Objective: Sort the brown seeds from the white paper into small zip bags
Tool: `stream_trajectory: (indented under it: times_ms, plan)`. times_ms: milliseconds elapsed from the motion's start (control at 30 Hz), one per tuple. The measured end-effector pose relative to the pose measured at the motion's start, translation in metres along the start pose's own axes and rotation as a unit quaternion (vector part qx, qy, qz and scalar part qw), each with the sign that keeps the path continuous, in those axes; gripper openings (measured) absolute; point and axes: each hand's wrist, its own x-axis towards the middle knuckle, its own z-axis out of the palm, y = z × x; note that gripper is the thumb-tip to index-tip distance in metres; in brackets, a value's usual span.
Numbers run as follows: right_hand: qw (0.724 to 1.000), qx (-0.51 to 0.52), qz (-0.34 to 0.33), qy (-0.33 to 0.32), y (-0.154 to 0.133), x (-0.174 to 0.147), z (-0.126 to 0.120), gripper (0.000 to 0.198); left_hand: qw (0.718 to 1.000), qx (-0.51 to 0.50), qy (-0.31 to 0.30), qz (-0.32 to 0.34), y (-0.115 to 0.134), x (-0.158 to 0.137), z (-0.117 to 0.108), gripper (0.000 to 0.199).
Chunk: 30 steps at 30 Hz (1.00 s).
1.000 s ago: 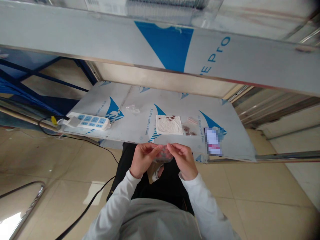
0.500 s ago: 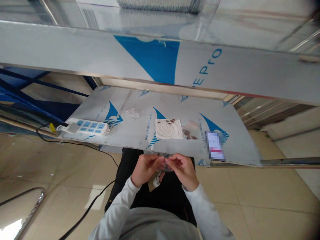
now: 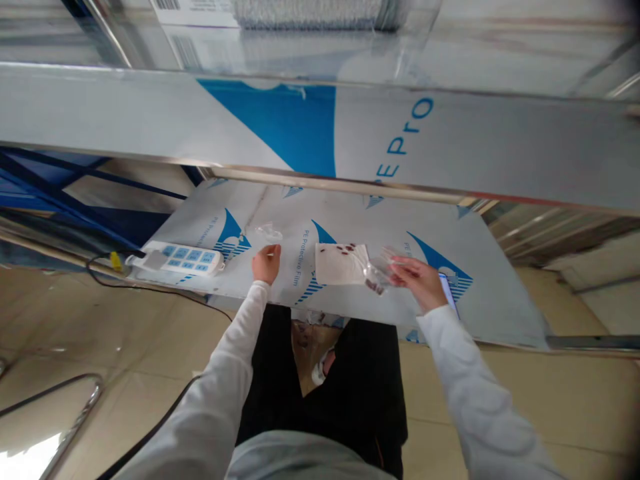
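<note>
My left hand is above the shelf, its fingers closed; whatever they hold, if anything, is too small to make out. Just beyond it lies a crumpled clear plastic bag. On the right, the fingers of my right hand pinch another clear plastic bag. Small dark brown pieces show at its near end; I cannot tell whether they are inside or beneath it. Between my hands rests a white square pad with several brown pieces on its far part.
A white power strip with blue sockets lies at the left of the film-covered shelf. Behind my right hand a phone is partly hidden. An upper ledge crosses above the shelf. A black cable hangs at the left.
Both hands were together over the lap, pinching clear plastic. They have parted and moved forward: the left to the shelf's left-middle, the right to the bag beside the pad.
</note>
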Motion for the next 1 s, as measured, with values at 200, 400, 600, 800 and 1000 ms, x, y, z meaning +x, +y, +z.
stream_trajectory:
  times_ms: [200, 400, 600, 800, 1000]
  plan:
    - [0.970, -0.161, 0.004, 0.179, 0.046, 0.051, -0.010, 0.044, 0.991, 0.099, 0.057, -0.070, -0.022, 0.067, 0.004, 0.065]
    - [0.909, -0.300, -0.133, 0.258, 0.069, 0.023, -0.006, 0.045, 0.984, 0.159, 0.036, -0.068, -0.028, 0.078, 0.010, 0.050]
    - [0.906, -0.279, -0.200, 0.246, 0.056, -0.027, 0.010, 0.040, 0.980, 0.199, 0.005, -0.008, -0.026, 0.079, 0.000, 0.038]
    - [0.923, -0.247, -0.228, 0.186, 0.030, -0.073, 0.034, 0.035, 0.971, 0.219, -0.072, 0.061, -0.016, 0.093, -0.011, 0.033]
    - [0.944, -0.203, -0.224, 0.130, 0.018, -0.115, 0.061, 0.027, 0.976, 0.213, -0.034, 0.022, -0.010, 0.087, 0.007, 0.045]
